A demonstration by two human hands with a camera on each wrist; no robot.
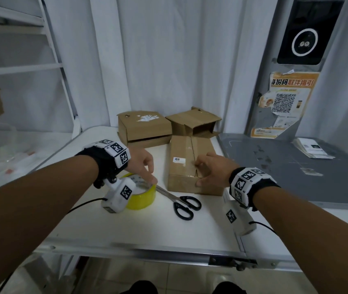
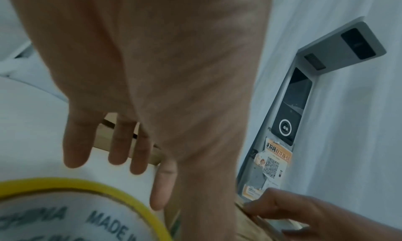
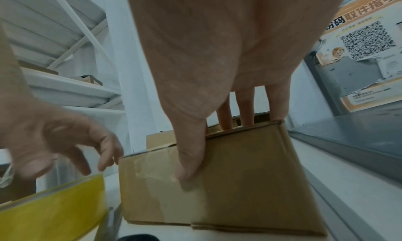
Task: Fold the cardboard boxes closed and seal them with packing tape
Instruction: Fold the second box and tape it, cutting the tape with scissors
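The white desk (image 1: 96, 225) has a smooth top with a metal front edge, and a grey panel (image 1: 291, 166) joins it on the right. On the grey post at two o'clock hangs an orange notice (image 1: 285, 102) with a square code and large characters ending 取件指引. At the desk's middle lies a closed brown cardboard box (image 1: 186, 164), its top flaps meeting along a centre seam, with a small white label on top whose print is too small to read. The right hand (image 1: 211, 168) rests on the box's near end, fingers (image 3: 246, 107) spread flat over the top and thumb pressed down the near face. Two more worn cardboard boxes (image 1: 145, 128) stand at twelve o'clock, one with torn white label scraps, the other lying open. At nine o'clock from the box sits a yellow tape roll (image 1: 142, 197), its white core printed "MADE IN". The left hand (image 1: 142, 164) hovers over it, fingers (image 2: 76, 141) loosely extended downward with the tips at the roll's top rim, gripping nothing. Black-handled scissors (image 1: 181, 201) lie between roll and box.
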